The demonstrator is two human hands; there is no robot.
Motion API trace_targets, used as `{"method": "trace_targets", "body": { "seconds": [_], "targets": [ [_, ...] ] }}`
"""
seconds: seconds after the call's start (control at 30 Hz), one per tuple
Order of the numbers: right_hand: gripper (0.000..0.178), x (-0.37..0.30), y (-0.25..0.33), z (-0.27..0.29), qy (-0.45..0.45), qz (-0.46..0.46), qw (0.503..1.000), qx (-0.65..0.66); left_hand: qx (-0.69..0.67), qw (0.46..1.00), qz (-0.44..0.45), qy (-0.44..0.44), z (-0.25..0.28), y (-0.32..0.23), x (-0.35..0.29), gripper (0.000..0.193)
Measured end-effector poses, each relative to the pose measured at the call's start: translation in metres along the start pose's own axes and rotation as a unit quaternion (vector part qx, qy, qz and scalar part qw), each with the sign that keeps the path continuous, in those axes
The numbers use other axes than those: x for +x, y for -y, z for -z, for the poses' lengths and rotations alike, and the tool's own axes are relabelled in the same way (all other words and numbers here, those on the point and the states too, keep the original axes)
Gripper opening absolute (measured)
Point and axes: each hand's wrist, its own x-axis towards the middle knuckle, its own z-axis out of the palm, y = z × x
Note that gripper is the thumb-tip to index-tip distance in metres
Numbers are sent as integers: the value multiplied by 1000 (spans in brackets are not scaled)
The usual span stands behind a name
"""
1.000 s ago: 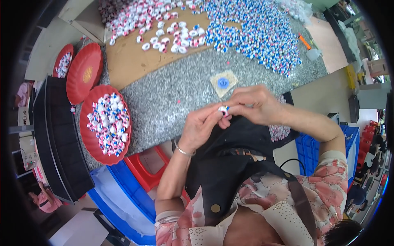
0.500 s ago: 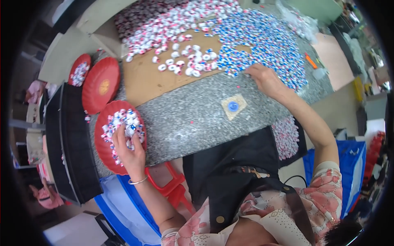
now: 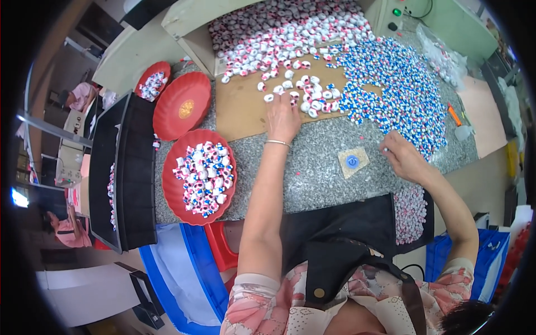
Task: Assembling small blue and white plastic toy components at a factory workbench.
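Note:
My left hand (image 3: 283,118) reaches over the brown cardboard (image 3: 240,114), fingers stretched out with their tips among loose white-and-pink hollow plastic pieces (image 3: 315,96). No piece shows clearly in its grasp. My right hand (image 3: 399,153) hovers above the grey stone tabletop, thumb and fingers pinched together. Whatever lies in the pinch is too small to name. Just beyond it spreads a heap of small blue-and-white pieces (image 3: 391,84). A red scalloped dish (image 3: 172,192) at the left holds a pile of joined white, pink and blue pieces (image 3: 205,178).
A blue round knob (image 3: 352,162) sits on a pale square pad between my arms. Another red dish (image 3: 187,109) and a smaller one (image 3: 139,84) stand behind the filled dish. An orange-handled tool (image 3: 454,114) and clear plastic bags (image 3: 441,53) lie at the right.
My left hand has left the red dish and moved right and away to the pieces on the cardboard. My right hand has drawn back toward me from the blue-and-white heap. The view has shifted left.

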Motion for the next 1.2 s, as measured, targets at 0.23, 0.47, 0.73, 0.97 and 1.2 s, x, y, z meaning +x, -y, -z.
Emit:
{"method": "trace_targets", "body": {
  "seconds": [0.23,0.47,0.73,0.97,1.2],
  "targets": [
    [15,-20,-4,5,36,5,999,-16,-445,851,238,144,50,-39,-23,19],
    [18,-8,-18,-21,55,78,993,-74,-659,660,308,187,88,-62,-147,29],
    [12,-3,-10,-20,24,13,998,-63,-703,635,280,158,80,-64,-157,36],
    [10,3,19,-22,12,69,998,1,-650,691,271,165,77,-67,-151,37],
    [9,32,40,-24,69,202,971,-110,-638,712,241,166,80,-76,-138,37]
  ]
}}
